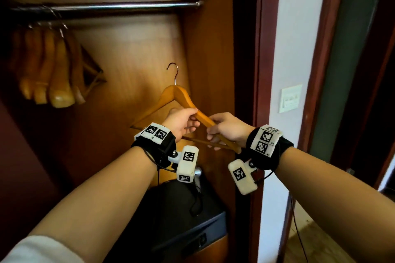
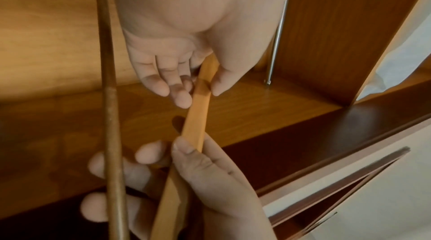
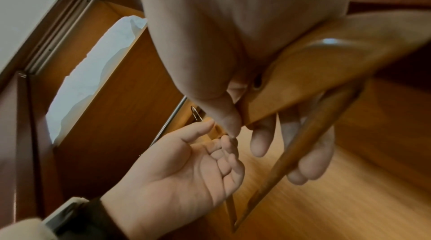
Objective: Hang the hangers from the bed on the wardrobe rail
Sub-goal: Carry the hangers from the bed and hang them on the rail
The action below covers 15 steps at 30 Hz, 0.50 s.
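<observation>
Wardrobe interior, warm brown wood, doors open; landmark item: one chrome wardrobe rail (image 1: 119, 5) running across the upper part. Item, hung hangers (image 1: 51, 66): one cluster at the left end of the rail, wooden with metal hooks; about five shoulders are countable, though the blur and overlap prevent a firm figure. Item, wooden hanger (image 1: 181, 97): one, in hand, well below the rail and right of the hung cluster, hook uppermost and clear of the rail. Left hand (image 1: 181, 123): grip narrow, thumb and fingers pinching the hanger's right-hand arm nearer the neck. Right hand (image 1: 226, 128): grip closed round the same arm lower down, fingers also reaching the crossbar. Hands counted: two, both on the one hanger. Item, dark case (image 1: 188, 215): one, on the wardrobe floor beneath the rail. Item, wall switch plate (image 1: 290, 98): one, right of the wardrobe. Progress, as judged: several hung, one in transit and not yet hooked; the bed is out of view, so the remainder cannot be counted.
</observation>
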Each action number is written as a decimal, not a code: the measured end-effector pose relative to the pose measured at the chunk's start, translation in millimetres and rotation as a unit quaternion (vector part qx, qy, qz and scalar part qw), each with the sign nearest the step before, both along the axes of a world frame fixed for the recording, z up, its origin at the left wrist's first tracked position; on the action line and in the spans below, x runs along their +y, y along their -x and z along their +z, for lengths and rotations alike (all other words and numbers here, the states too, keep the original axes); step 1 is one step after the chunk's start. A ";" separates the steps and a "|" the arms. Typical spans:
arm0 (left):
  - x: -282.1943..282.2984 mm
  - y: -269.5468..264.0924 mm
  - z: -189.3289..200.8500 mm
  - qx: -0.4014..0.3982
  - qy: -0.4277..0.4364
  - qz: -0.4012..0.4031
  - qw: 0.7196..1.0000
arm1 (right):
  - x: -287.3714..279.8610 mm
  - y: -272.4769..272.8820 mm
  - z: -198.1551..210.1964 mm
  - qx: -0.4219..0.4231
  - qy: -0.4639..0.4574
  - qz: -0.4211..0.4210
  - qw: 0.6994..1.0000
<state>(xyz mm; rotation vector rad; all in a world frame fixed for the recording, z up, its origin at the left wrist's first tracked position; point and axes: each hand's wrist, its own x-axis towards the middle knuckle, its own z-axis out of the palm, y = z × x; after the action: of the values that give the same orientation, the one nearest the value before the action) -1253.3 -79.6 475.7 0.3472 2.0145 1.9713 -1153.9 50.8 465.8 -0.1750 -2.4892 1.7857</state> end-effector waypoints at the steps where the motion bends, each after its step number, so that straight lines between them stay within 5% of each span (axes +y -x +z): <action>1: -3.6 5.3 6.0 0.004 -0.003 0.007 1.000 | -3.6 8.0 4.2 0.008 -0.001 0.003 1.000; 15: -29.7 54.8 94.4 0.105 -0.047 0.102 0.988 | -28.6 93.9 87.5 0.086 -0.040 0.076 0.993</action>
<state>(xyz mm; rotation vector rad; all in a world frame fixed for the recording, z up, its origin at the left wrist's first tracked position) -1308.1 -109.3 570.0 0.4006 2.1650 2.2440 -1247.9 22.2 553.4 0.1707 -2.5043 1.6687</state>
